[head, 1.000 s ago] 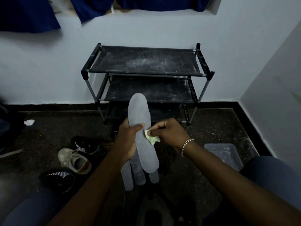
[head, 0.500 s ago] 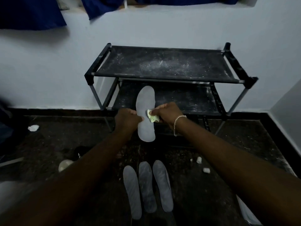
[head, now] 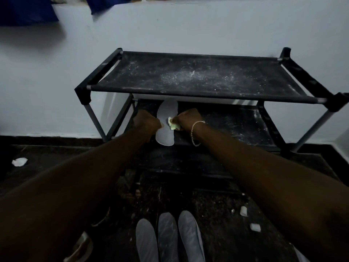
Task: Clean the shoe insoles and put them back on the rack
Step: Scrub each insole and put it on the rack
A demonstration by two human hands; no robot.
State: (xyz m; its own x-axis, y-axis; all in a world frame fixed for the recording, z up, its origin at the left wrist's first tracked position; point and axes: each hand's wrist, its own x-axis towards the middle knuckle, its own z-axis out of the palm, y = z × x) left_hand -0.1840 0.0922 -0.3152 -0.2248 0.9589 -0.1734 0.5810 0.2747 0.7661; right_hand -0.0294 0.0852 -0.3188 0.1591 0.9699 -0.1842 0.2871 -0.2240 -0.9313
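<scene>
Under the black metal rack's [head: 204,95] top shelf, left hand [head: 146,121] gripped a pale grey insole [head: 166,112]; right hand [head: 188,120] pinched a crumpled green cloth [head: 173,126]

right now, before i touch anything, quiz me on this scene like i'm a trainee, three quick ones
1. True or false: the insole held by the left grip lies on the top shelf of the rack.
2. How many other insoles lie on the floor? A two, B three, C five.
3. Fill in: the right grip pinches a green ___ against the held insole.

Key: 1 false, it reaches in under the top shelf, at the middle shelf. 2 B. 3 cloth.
</scene>
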